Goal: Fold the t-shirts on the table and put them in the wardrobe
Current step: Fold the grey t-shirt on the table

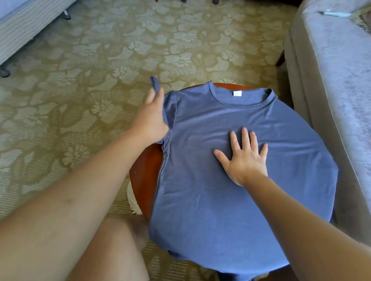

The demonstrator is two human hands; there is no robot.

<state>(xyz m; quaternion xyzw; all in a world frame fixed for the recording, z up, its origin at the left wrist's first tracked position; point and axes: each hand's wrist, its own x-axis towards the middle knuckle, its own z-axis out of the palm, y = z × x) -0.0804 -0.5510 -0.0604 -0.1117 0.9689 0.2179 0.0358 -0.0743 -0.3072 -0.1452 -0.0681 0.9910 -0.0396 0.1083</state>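
Observation:
A blue t-shirt (232, 191) lies spread flat over a small round wooden table (145, 177), collar away from me and a white label showing inside the neck. Its hem hangs over the near edge of the table. My left hand (151, 118) grips the shirt's left sleeve at the table's left side and lifts it, so the sleeve's end sticks up past my fingers. My right hand (244, 157) rests flat on the chest of the shirt with its fingers spread.
A grey sofa (344, 99) stands close against the table's right side. A bed (21, 15) is at the far left. Patterned carpet (80, 106) covers the floor. My knees and white shoes show below the table.

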